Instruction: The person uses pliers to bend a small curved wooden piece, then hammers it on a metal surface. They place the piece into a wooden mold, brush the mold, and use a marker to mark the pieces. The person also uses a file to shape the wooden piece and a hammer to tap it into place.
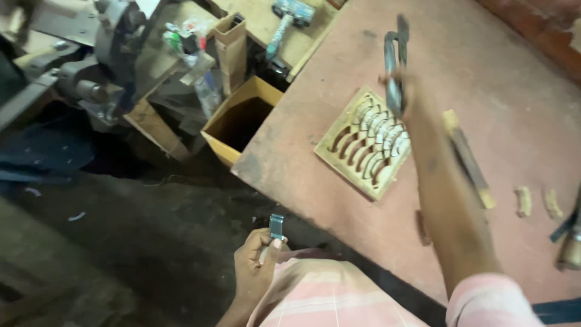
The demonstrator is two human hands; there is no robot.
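The right hand (404,91), blurred in the upper middle of the frame, is stretched out over the reddish-brown flat bench (496,91) with its fingers clamped on a dark metal plier-like tool (394,57). The tool's long axis runs close to vertical in the picture, its free end pointing toward the top edge and slightly right, its lower end hidden in the grip. Just below and left of that hand a pale wooden square panel carved with curved slots (366,142) lies flat on the bench, turned so its corners point up, down, left and right. A narrow wooden strip with a dark face (467,158) lies to the right of the forearm, running from upper left to lower right, and two small pale wood offcuts (537,201) sit near the right edge. The left hand (255,266), at the lower middle beside the bench's near edge, pinches a small grey rectangular metal piece (276,226) between thumb and fingers, held upright. An open yellow-brown cardboard box (242,121) stands beyond the bench's left corner.
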